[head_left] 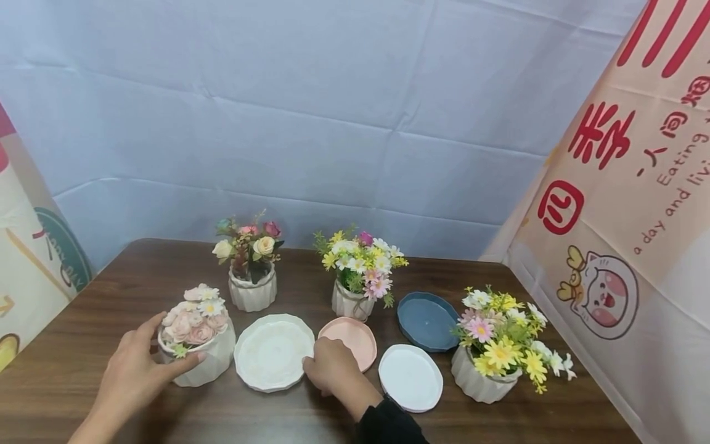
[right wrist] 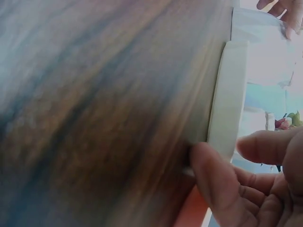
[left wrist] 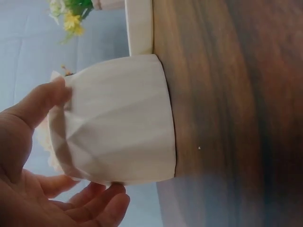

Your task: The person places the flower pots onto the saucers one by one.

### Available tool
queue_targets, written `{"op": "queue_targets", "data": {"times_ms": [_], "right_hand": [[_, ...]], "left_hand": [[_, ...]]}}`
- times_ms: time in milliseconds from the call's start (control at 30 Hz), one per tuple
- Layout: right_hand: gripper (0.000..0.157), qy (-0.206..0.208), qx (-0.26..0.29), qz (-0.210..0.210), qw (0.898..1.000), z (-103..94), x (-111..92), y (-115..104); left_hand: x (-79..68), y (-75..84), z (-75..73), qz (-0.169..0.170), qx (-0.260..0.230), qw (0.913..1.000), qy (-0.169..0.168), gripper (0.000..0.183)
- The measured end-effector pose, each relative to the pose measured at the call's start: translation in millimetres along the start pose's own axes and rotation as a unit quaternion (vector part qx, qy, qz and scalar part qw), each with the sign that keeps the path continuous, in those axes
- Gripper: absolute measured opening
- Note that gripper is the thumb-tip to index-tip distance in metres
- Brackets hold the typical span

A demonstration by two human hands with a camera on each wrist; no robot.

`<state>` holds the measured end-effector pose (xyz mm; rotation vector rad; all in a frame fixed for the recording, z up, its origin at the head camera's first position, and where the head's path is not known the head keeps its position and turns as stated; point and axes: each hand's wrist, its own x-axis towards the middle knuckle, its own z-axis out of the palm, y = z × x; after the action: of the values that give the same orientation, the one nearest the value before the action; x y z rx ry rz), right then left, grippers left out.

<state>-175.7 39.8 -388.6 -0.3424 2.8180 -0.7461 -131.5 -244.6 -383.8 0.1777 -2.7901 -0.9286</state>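
Note:
My left hand (head_left: 135, 365) grips a white ribbed flowerpot (head_left: 213, 357) near its rim, thumb on one side and fingers on the other. Pale pink roses and white daisies (head_left: 198, 317) fill the pot, which stands on the table in the left wrist view (left wrist: 113, 123). Just right of it lies a large white faceted saucer (head_left: 274, 351). At that saucer's right edge, my right hand (head_left: 334, 369) pinches the rim between thumb and finger, as the right wrist view (right wrist: 229, 94) shows. Part of a pink saucer (head_left: 355, 339) is hidden behind the right hand.
Two more potted flowers stand at the back, a rose pot (head_left: 252, 290) and a daisy pot (head_left: 352, 302). A blue saucer (head_left: 427, 320) and a small white saucer (head_left: 410, 377) lie to the right, beside a yellow-flowered pot (head_left: 482, 376). Cloth hangs behind the wooden table (head_left: 299, 419).

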Motion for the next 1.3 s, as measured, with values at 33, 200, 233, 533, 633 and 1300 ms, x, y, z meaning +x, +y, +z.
{"op": "queue_targets", "data": {"times_ms": [33,200,233,533,633,1300], "right_hand": [[0.032,0.003,-0.002,0.000,1.000,0.6,0.6,0.1],[0.026,0.016,0.007,0.012,1.000,3.2,4.5,0.6],[0.026,0.017,0.013,0.016,1.000,3.6,5.0,0.6],[0.035,0.003,0.073,0.040,0.997,4.9,5.1,0.7],[0.035,0.000,0.084,0.041,0.996,4.5,4.9,2.1],[0.034,-0.005,0.097,0.038,0.995,5.3,5.7,5.2]], "left_hand": [[0.3,-0.3,0.2,0.003,0.000,1.0000,0.002,0.110],[3.6,-1.3,1.8,0.017,0.002,0.9998,0.004,0.115],[4.5,-1.6,1.7,0.016,-0.002,0.9999,0.001,0.115],[11.6,-12.3,-0.8,0.019,-0.037,0.9987,-0.028,0.119],[14.3,-15.3,-0.3,0.034,-0.035,0.9982,-0.034,0.113],[15.9,-19.6,1.2,-0.015,-0.059,0.9968,-0.052,0.107]]}}
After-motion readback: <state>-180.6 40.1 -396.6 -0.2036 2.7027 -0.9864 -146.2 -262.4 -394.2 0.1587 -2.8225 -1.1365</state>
